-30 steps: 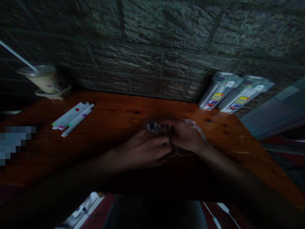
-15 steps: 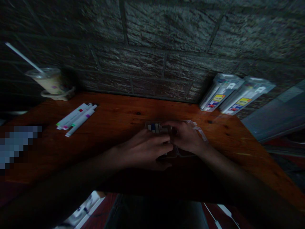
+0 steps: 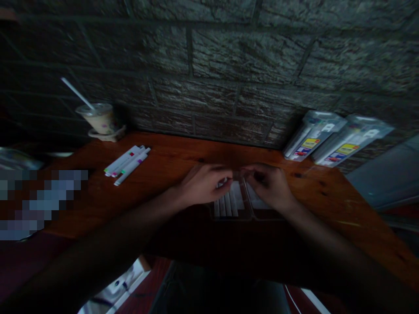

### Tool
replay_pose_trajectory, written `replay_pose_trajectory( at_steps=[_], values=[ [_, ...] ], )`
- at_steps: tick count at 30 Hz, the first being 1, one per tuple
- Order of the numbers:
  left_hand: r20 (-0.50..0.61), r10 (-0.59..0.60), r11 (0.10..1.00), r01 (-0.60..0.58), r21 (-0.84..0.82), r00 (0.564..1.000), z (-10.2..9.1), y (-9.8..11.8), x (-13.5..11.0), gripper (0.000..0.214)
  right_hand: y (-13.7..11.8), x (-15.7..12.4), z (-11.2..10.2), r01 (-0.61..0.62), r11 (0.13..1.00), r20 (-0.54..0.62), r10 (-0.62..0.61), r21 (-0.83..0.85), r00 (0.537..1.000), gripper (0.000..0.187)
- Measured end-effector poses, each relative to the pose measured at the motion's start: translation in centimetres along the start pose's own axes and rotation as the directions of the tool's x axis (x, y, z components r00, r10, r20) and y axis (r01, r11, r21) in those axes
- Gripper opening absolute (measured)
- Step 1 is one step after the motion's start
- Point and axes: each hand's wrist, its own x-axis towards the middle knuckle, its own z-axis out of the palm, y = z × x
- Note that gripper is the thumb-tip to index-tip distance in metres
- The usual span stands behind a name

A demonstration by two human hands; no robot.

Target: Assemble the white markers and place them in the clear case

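Observation:
An open clear plastic case (image 3: pixel 252 214) lies on the table in front of me. In its left half several white markers (image 3: pixel 226 206) lie side by side, their far ends hidden by my left hand. My left hand (image 3: pixel 206 183) is closed over them, thumb and fingertips curled together; what they grip, if anything, cannot be made out. My right hand (image 3: pixel 273 183) is closed in a pinch above the case's right half, fingertips near the middle of its far side. Anything in that pinch is too dark to name.
Several white markers (image 3: pixel 127 165) lie on the wooden table (image 3: pixel 176 150) at the left. Behind them a lidded cup with a straw (image 3: pixel 101 121) stands in a holder. Two marker cases (image 3: pixel 303 137) stand at the back right against the stone wall (image 3: pixel 216 56).
My hands have moved apart, and the left one has drawn back off the near part of the case, uncovering a row of white markers. The view has shifted left.

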Motion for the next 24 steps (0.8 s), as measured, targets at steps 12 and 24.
replay_pose_trajectory(
  at_steps=[12,24],
  values=[
    [-0.061,-0.592,0.781,0.591,0.201,0.803,-1.1,-6.5,-0.4,0.029,0.5,-0.2,-0.2,0.049,0.993,-0.018,-0.051,-0.103,0.999,0.023],
    [-0.142,-0.499,0.829,0.519,0.208,0.855,-8.5,-11.6,-11.3,0.020,-0.1,0.2,-0.4,0.112,0.989,-0.004,-0.113,-0.092,0.994,0.026]
  ],
)
